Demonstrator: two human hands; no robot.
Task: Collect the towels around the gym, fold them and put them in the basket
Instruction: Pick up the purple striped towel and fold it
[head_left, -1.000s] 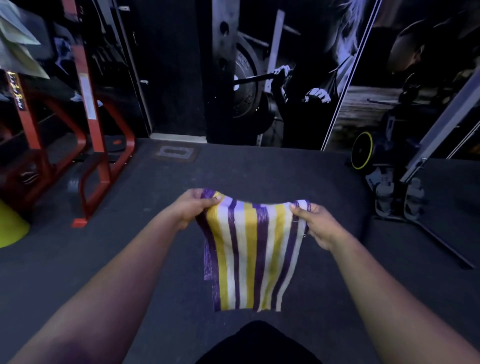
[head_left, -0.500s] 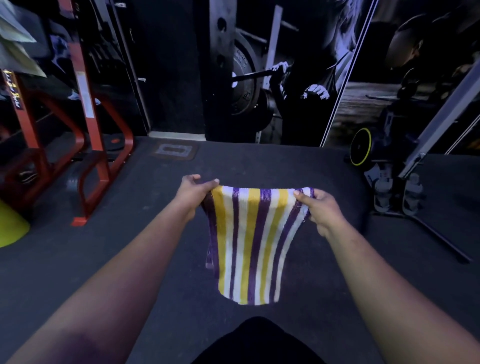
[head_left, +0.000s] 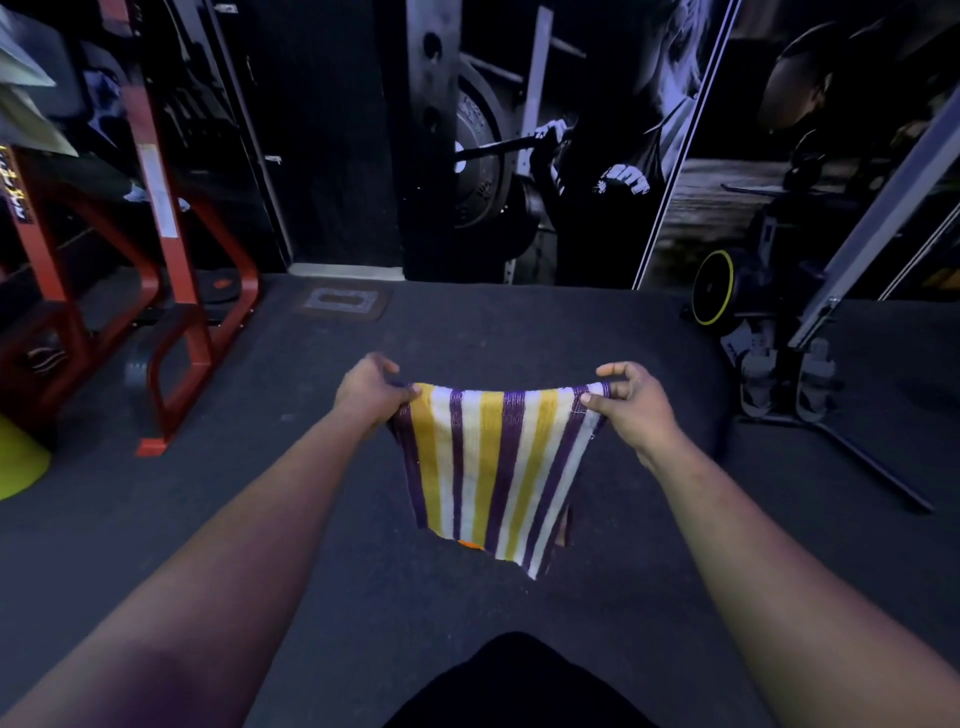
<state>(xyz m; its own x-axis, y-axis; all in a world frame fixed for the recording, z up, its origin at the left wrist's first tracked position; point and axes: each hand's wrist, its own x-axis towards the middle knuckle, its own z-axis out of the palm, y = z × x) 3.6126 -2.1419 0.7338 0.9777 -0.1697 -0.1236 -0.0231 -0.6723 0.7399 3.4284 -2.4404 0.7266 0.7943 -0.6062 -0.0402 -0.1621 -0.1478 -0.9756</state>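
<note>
A towel (head_left: 493, 462) with purple, yellow and white stripes hangs in the air in front of me, above the dark gym floor. My left hand (head_left: 370, 391) pinches its top left corner. My right hand (head_left: 631, 397) pinches the top right corner between thumb and fingers. The top edge is stretched flat between both hands and the cloth hangs down doubled, its lower edge slanting to a point at the right. A small orange patch shows just under the lower edge. No basket is in view.
A red steel rack (head_left: 171, 270) stands at the left, with a yellow-green cone (head_left: 18, 462) at the far left edge. A machine with a yellow-rimmed wheel (head_left: 714, 286) and metal legs stands at the right. A wall mural fills the back.
Both hands have moved further apart and pulled the towel's top edge taut and straight. The hanging cloth has swung and its lower edge now slants to the right.
</note>
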